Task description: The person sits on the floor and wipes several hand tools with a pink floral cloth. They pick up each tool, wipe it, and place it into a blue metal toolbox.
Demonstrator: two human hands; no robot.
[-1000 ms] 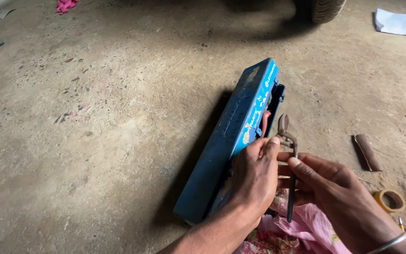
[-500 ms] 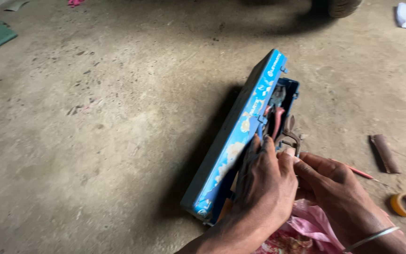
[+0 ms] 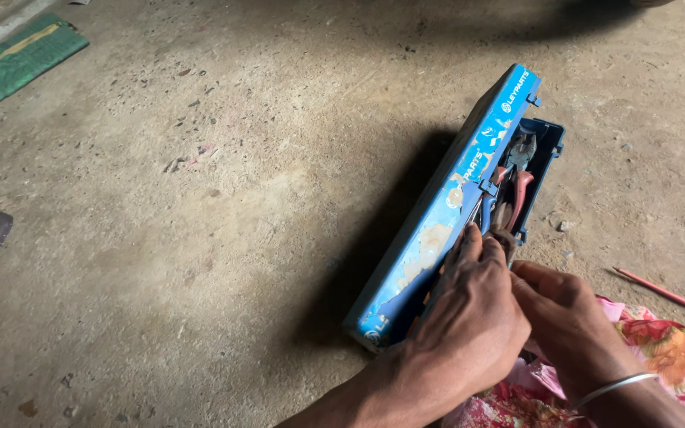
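Both hands work inside an open blue toolbox on a bare concrete floor.

The rough grey concrete floor carries everything. On it stands the long blue plastic toolbox, lid tipped up on its hinge so the tray lies open to reach. In the tray rest red-handled pliers, jaws pointing away. The left hand curls over the box edge, fingers bent onto the tools there; whether it grips one I cannot tell. The right hand, a thin metal bangle on its wrist, presses close beside it, its grasp hidden. A floral pink cloth lies beneath; a thin red pencil lies apart.
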